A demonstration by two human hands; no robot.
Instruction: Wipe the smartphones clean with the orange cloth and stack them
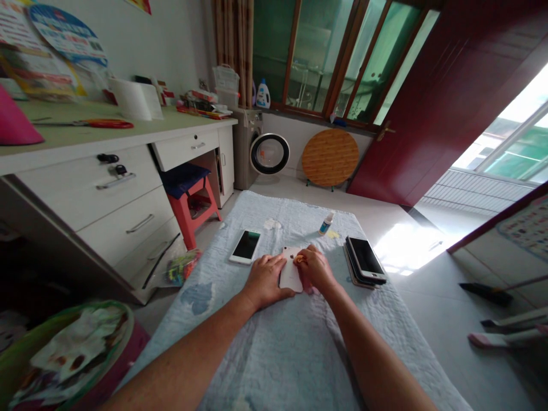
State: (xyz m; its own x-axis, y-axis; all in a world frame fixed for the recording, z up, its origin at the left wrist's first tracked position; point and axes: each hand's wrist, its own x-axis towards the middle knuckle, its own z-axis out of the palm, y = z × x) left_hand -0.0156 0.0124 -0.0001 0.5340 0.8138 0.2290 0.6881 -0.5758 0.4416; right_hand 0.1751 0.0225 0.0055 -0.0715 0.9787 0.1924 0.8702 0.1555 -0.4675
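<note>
A white phone [291, 277] lies back up on the light blue cloth cover, its dark logo showing. My left hand [266, 279] grips it along the left edge, with the thumb at the lower end. Pressed onto the right side of the phone's back is my right hand [315, 266], its fingers closed on a small orange cloth [299, 259]. Something pink peeks out under the right wrist. Another white phone [245, 246] lies screen up to the left. Beyond my hands stands a small spray bottle [326, 223]. To the right, a phone [367, 258] tops a stack of devices.
The cloth-covered table [265, 354] runs toward me. At left are a desk [124, 194] with drawers, a red stool [188, 217] and a waste bin [137, 342]. A washing machine [246, 145] with its door open and a round wooden board [329, 157] stand at the back.
</note>
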